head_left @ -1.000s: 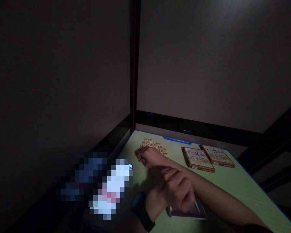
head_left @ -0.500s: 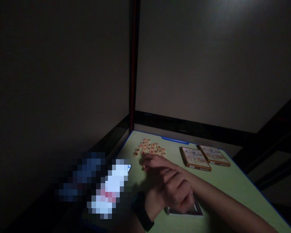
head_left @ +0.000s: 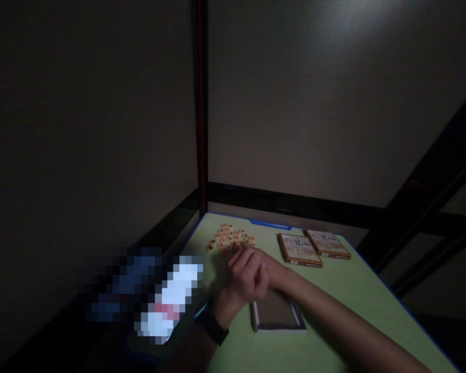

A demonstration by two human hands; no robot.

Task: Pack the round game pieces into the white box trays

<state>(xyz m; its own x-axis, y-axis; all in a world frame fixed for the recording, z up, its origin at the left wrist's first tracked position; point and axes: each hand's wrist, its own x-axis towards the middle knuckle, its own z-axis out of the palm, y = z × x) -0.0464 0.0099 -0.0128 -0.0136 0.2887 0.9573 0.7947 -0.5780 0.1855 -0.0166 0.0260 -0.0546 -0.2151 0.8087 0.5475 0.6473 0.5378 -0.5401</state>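
Note:
My left hand (head_left: 241,280), with a dark watch (head_left: 210,322) on its wrist, is held over the green table (head_left: 353,295) with its fingers curled. My right hand (head_left: 270,273) lies against it from the right, and its fingers are mostly hidden behind the left hand. Both hands are just short of a small heap of round pale game pieces (head_left: 230,239) with red marks. A flat grey tray or lid (head_left: 276,315) rests on the table directly under the hands. What the curled fingers hold, if anything, is hidden. The light is very dim.
Two flat orange-rimmed boxes (head_left: 298,249) (head_left: 326,243) lie side by side at the table's far edge. A dark red post (head_left: 200,103) rises behind the far left corner. A pixelated patch (head_left: 151,295) covers the area left of the table. Plain walls stand behind.
My right hand has drawn back from the heap of pieces to meet my left hand. My left hand has lifted off the grey tray, which now shows fully. The view has shifted right.

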